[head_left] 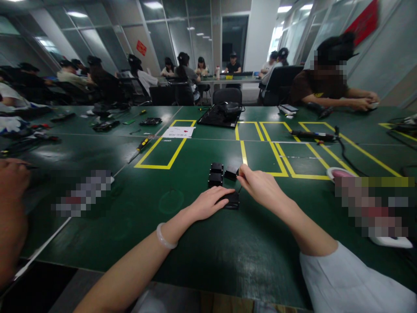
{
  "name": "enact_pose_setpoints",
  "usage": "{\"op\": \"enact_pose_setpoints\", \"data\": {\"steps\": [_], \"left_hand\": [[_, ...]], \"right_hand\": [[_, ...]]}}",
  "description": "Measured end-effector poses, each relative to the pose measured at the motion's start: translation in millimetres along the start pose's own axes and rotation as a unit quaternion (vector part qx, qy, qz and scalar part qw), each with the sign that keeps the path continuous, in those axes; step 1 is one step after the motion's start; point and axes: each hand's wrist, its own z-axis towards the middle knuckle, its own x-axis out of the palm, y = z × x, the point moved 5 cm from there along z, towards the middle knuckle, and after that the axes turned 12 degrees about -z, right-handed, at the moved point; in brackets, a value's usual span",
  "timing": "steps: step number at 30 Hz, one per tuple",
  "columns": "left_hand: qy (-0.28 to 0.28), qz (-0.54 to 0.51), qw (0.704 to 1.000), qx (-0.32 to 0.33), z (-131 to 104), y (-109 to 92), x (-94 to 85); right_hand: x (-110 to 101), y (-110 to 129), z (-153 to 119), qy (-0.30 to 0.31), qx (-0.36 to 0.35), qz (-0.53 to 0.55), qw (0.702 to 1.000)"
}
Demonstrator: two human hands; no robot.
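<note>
Several small black blocks (216, 174) stand close together on the green table (195, 248), in front of me. My left hand (213, 201) lies with its fingers extended over the group, its fingertips touching a black block (232, 201) at the near right. Just right of the group, my right hand (252, 180) has its fingers pinched together beside another black block (232, 173). A thin dark piece shows below those fingers; what exactly they grip is too small to tell.
Yellow tape outlines (153, 167) mark the table beyond the blocks. A screwdriver (142, 144) and white paper (178, 132) lie farther left. A black tray (219, 116) is at the back. A person's hand (13, 178) is at far left; another person (329, 82) sits across.
</note>
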Motion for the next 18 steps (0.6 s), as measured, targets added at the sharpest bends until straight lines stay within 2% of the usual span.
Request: {"op": "enact_pose_setpoints", "data": {"steps": [6, 13, 18], "left_hand": [[-0.002, 0.002, 1.000, -0.003, -0.2, 0.5, 0.4], [-0.002, 0.000, 1.000, 0.003, -0.6, -0.2, -0.3], [-0.001, -0.005, 1.000, 0.002, -0.8, -0.8, -0.1]], "right_hand": [[-2.8, -0.4, -2.2, -0.025, -0.008, 0.038, 0.999], [-1.6, 0.0, 0.0, 0.007, 0.001, -0.016, 1.000], [-3.0, -0.5, -1.0, 0.002, -0.010, 0.028, 1.000]]}}
